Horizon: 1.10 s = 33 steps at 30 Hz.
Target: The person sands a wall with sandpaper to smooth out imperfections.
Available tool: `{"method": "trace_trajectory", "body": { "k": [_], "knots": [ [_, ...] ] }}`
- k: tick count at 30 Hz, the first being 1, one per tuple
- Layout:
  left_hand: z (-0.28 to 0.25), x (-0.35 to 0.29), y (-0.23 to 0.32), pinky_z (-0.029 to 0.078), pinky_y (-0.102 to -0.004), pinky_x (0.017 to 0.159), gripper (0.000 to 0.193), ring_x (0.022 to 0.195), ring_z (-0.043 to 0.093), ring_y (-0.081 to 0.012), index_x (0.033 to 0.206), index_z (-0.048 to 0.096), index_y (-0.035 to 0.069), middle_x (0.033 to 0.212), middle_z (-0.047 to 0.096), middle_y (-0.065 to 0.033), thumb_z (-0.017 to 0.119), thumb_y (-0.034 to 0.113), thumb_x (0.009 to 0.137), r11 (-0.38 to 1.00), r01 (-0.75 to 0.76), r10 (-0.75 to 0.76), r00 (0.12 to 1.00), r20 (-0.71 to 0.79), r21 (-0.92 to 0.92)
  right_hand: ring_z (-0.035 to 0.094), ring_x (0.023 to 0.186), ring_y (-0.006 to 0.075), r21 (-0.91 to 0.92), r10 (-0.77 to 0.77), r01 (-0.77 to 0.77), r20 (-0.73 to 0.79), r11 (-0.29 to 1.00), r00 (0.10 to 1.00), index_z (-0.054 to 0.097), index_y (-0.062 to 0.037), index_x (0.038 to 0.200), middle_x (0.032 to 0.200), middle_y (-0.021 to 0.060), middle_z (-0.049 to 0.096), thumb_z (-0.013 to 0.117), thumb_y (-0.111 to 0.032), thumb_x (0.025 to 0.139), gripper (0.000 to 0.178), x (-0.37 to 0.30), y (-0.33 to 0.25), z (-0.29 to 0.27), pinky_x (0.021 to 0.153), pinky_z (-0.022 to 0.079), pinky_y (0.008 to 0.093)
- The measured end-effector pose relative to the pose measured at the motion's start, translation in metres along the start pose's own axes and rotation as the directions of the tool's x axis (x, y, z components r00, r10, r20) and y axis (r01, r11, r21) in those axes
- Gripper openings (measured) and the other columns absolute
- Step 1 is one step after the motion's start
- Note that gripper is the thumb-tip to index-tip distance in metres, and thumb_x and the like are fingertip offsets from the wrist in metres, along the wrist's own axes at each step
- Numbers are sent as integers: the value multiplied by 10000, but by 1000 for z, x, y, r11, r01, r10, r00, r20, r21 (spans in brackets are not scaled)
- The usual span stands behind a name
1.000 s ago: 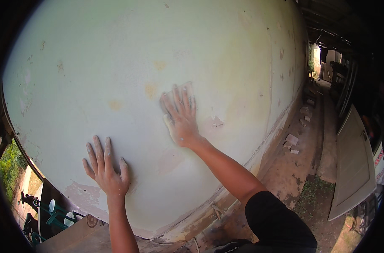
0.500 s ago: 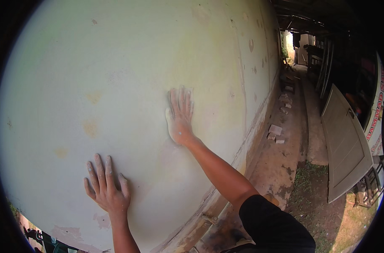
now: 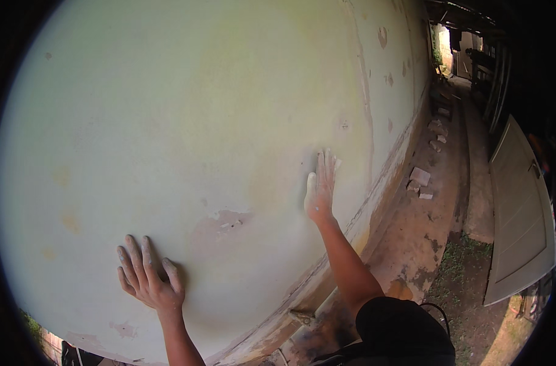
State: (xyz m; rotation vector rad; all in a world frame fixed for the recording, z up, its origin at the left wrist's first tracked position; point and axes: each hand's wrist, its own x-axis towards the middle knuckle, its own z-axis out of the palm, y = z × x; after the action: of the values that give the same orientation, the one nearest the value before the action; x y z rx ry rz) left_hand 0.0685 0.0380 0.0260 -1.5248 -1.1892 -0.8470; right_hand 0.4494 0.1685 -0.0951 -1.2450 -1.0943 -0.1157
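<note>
A broad pale green, dusty wall (image 3: 186, 110) fills most of the view. My left hand (image 3: 148, 277) is spread at the lower left, fingers apart, laid against the wall with nothing in it. Farther right, my right hand (image 3: 320, 186) lies flat on the wall, its fingers stretched out and close together, coated in whitish dust. A thin pale edge shows beside its fingertips; what lies under the palm, if anything, is hidden. Between the hands, a bare greyish patch (image 3: 222, 227) with small pits marks the wall.
Along the wall's foot runs a concrete walkway (image 3: 406, 238) with several broken pale blocks (image 3: 420, 177). A detached light door panel (image 3: 522, 213) leans at the right. Grass (image 3: 455, 268) grows beside the walkway. A pipe-like stub (image 3: 302, 316) sits low by the wall.
My right hand has slid right and somewhat down along the wall, its fingers closer together. The left hand stays low on the wall. The view has shifted, uncovering the greyish patch.
</note>
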Motion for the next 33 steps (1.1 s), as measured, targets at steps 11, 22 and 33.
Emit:
{"method": "trace_trajectory", "body": {
  "k": [11,22,33],
  "knots": [
    [16,-15,72,91,-520,1268,620,1572,364,-342,1473,573,92,1631,505,-137,618,154,859,940,-197,264,937,227,-279,81,1619,474,27,-73,69,190,997,979,260,-56,1683,1752,266,111,382,-323,1099,654,-103,6,51,1299,62,596],
    [59,-55,97,162,-496,1249,579,1524,440,-295,1431,656,198,1601,557,-45,632,199,852,964,-162,202,962,184,-211,2,1627,467,167,130,-156,154,974,979,198,-115,1709,1767,254,33,376,-367,1122,663,-99,-38,57,1292,-13,591],
    [40,-67,124,68,-581,1252,648,1588,314,-360,1479,630,293,1691,434,-71,674,225,836,966,-85,177,906,385,-245,62,1627,452,77,106,-109,34,991,994,244,-93,1697,1773,209,103,321,-421,1131,659,-91,113,41,1299,42,583]
  ]
}}
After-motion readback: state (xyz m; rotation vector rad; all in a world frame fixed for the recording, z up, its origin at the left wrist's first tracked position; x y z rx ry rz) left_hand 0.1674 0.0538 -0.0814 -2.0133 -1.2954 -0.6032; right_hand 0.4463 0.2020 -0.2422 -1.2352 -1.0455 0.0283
